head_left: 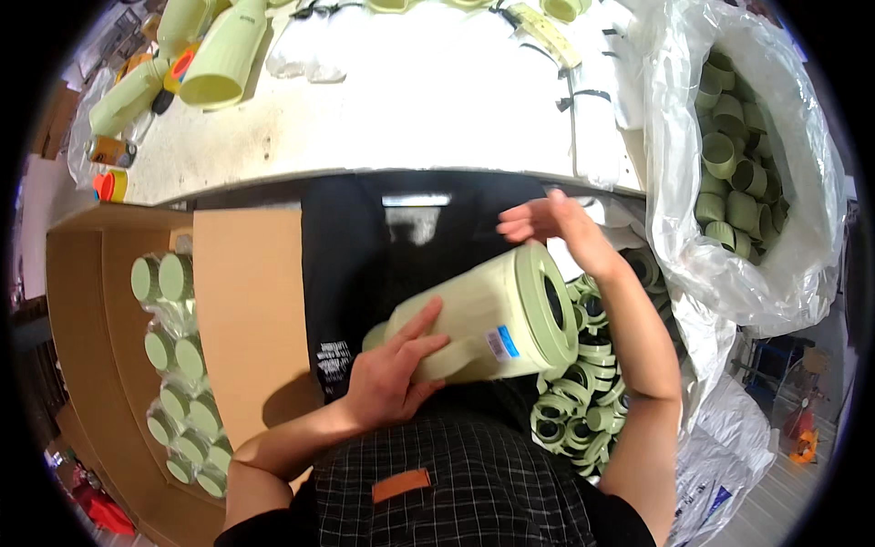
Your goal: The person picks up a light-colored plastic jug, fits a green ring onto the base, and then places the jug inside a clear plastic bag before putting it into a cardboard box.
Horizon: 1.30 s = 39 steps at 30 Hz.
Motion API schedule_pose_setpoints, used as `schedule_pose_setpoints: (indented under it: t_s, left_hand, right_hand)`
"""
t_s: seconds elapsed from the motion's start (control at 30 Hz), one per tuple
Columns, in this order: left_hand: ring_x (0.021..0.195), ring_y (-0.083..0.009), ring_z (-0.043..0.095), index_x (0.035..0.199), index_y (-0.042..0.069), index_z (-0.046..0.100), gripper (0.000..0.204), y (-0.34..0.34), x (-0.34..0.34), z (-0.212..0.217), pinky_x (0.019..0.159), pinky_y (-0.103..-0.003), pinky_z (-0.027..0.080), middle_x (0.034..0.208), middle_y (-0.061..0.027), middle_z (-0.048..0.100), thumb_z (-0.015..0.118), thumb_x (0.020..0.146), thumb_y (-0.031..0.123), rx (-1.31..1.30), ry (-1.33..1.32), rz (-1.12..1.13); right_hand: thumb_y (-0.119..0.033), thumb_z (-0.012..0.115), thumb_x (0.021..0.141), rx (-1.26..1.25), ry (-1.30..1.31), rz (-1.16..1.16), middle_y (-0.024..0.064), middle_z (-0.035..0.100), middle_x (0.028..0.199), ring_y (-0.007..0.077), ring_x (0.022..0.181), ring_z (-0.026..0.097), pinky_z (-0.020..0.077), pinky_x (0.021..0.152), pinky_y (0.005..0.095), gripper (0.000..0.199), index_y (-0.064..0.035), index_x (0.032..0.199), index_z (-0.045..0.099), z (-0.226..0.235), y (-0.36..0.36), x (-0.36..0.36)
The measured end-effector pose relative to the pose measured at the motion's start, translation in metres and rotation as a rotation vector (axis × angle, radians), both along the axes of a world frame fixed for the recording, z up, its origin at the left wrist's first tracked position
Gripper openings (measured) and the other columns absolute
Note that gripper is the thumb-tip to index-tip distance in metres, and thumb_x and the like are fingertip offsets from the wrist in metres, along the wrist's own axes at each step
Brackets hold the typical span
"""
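My left hand [394, 374] grips a pale green plastic jug [483, 319] by its body, holding it on its side over my lap. A small label is stuck to the jug's side. A green ring lid [547, 305] sits on the jug's mouth, which faces right. My right hand [558, 230] hovers just above that lid with its fingers spread, holding nothing.
A pile of green ring lids [583, 401] lies at my right. A clear plastic bag [729, 155] holds several green caps. A cardboard box [137, 365] at left holds wrapped green jugs [182, 383]. More jugs [223, 55] lie on the white table [410, 118].
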<state>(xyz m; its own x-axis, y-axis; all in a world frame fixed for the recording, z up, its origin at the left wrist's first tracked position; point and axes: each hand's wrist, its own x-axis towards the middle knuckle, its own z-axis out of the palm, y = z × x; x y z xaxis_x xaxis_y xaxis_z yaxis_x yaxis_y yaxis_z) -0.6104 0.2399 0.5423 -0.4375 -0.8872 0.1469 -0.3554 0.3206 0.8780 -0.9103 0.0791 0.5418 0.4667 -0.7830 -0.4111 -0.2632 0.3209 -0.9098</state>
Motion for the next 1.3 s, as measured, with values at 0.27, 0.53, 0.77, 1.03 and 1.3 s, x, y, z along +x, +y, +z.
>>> schedule_pose_setpoints:
  t_s: [0.27, 0.53, 0.77, 1.03, 1.3]
  left_hand:
    - [0.074, -0.0267, 0.058, 0.088, 0.005, 0.069, 0.009, -0.179, -0.054, 0.018, 0.067, -0.039, 0.047, 0.080, -0.0087, 0.061, 0.070, 0.085, 0.013, -0.412, 0.051, 0.135]
    - [0.091, -0.0350, 0.061, 0.089, 0.003, 0.065, 0.012, -0.279, -0.072, -0.108, 0.081, -0.043, 0.048, 0.093, -0.0144, 0.065, 0.058, 0.089, 0.013, -0.078, -0.205, 0.255]
    - [0.083, -0.0139, 0.062, 0.090, 0.002, 0.057, 0.026, -0.275, -0.096, -0.066, 0.083, -0.029, 0.049, 0.087, -0.0059, 0.063, 0.047, 0.105, 0.020, 0.476, 0.522, 0.288]
    - [0.091, -0.0125, 0.063, 0.092, 0.001, 0.062, 0.014, -0.209, -0.109, -0.018, 0.083, -0.028, 0.050, 0.095, -0.0070, 0.069, 0.055, 0.100, 0.009, 0.546, 0.654, 0.066]
    - [0.067, -0.0100, 0.052, 0.098, 0.006, 0.056, 0.003, -0.202, -0.072, -0.017, 0.067, -0.028, 0.050, 0.071, 0.0006, 0.050, 0.056, 0.096, 0.008, 0.687, 0.891, -0.206]
  right_hand:
    - [-0.057, 0.040, 0.103, -0.148, -0.109, -0.134, 0.0132, 0.070, 0.101, 0.0201, 0.096, 0.065, 0.0500, 0.091, 0.0331, 0.068, 0.0042, 0.120, 0.065, -0.009, 0.039, 0.005]
    - [-0.032, 0.042, 0.106, -0.398, -0.096, -0.123, 0.0144, 0.069, 0.097, 0.0227, 0.088, 0.066, 0.0520, 0.082, 0.0338, 0.044, 0.0053, 0.110, 0.066, -0.026, 0.008, 0.007]
    - [-0.004, 0.072, 0.087, -0.237, -0.085, -0.517, 0.0051, 0.066, 0.091, 0.0077, 0.077, 0.058, 0.0471, 0.069, 0.0233, 0.022, -0.0004, 0.108, 0.066, -0.049, -0.007, 0.018]
    - [-0.008, 0.074, 0.088, -0.178, -0.361, -0.898, 0.0026, 0.067, 0.081, 0.0103, 0.074, 0.060, 0.0482, 0.069, 0.0253, 0.012, 0.0013, 0.092, 0.068, -0.042, -0.008, 0.009]
    - [-0.008, 0.061, 0.094, -0.105, -0.717, -1.248, 0.0086, 0.069, 0.088, 0.0175, 0.079, 0.068, 0.0558, 0.071, 0.0267, 0.008, -0.0030, 0.098, 0.065, -0.119, 0.010, -0.045]
